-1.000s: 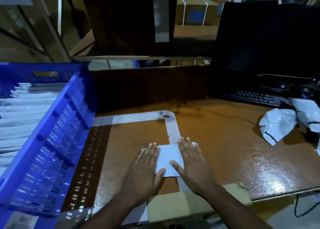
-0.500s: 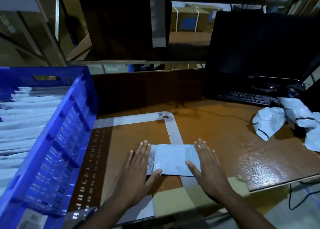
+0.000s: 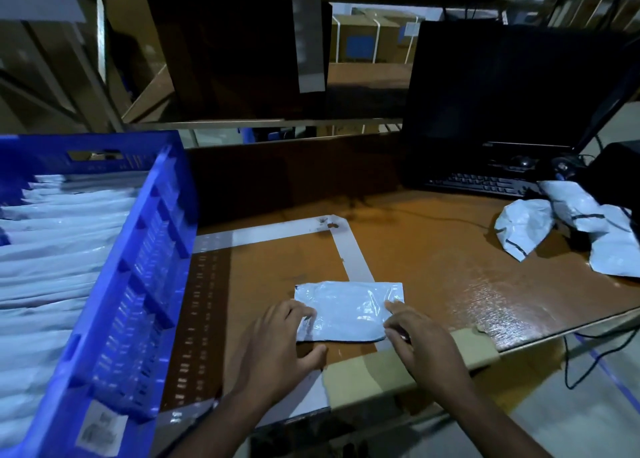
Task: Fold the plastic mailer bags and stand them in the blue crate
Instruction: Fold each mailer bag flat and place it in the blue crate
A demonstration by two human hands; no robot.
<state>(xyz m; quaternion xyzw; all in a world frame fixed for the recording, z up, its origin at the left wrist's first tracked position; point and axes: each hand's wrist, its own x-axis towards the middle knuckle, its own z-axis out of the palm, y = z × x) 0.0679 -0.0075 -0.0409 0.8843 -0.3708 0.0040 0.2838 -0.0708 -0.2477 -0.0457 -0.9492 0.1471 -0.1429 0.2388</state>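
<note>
Gripping folded mailer bag (image 3: 349,310) by both short ends: left hand (image 3: 277,347) curls fingers over left edge, thumb below near edge; right hand (image 3: 420,343) pinches right edge, apparently, though blur hides fingertips. Bag lies flat on table (image 3: 450,270) inside taped corner guide (image 3: 353,253), likely sizing reference for fold. Blue crate (image 3: 138,250) stands just left, within reach, folded bags upright inside. Unfolded mailers (image 3: 561,225) wait far right, near keyboard (image 3: 481,182). Next, probably: lift into crate.
</note>
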